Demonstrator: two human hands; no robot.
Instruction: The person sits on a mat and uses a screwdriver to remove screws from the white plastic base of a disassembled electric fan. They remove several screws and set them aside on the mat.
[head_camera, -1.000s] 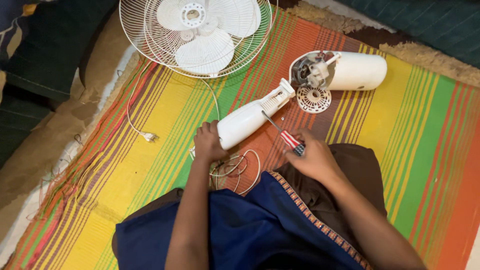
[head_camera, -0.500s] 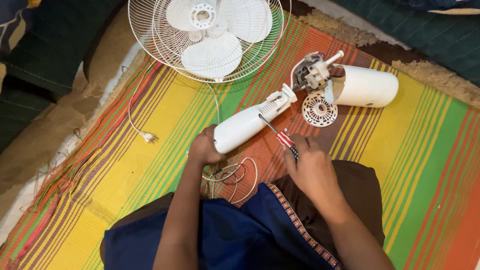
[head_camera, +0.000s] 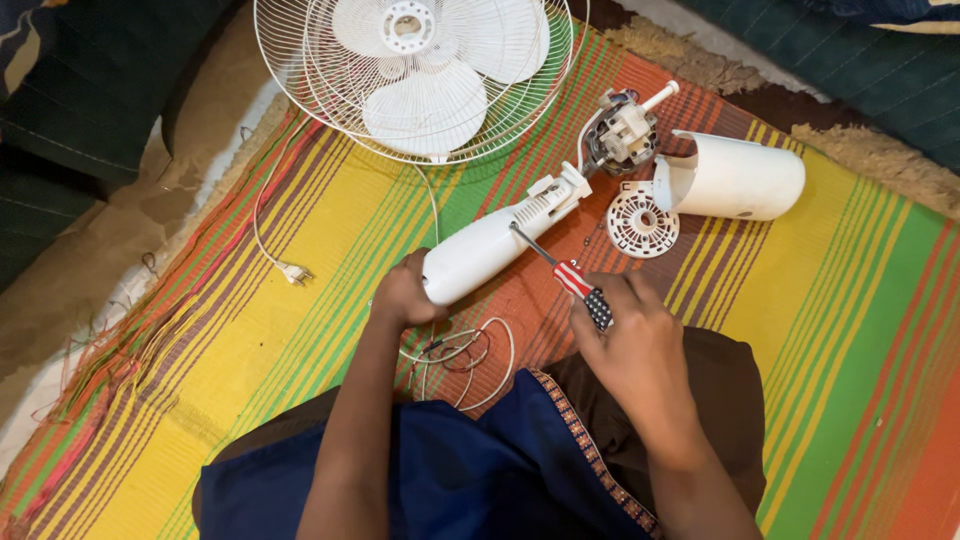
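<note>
Compared with a second ago, your right hand has slid forward with the screwdriver, so the tip now sits against the side of the white fan neck instead of hovering off it. Looks to me like you're lined up on a screw there, though the screw itself is too small to make out.

Left hand is closed around the neck's lower end, pinning it to the striped mat. Right hand is wrapped tight on the red and black handle.

The neck lies flat in the middle of the mat. Its long axis runs diagonally, from near your left hand up and right, toward the bare motor. The white motor cover and vented disc lie just right of it, the grille with blades up top, loose wires by your knee.
</note>
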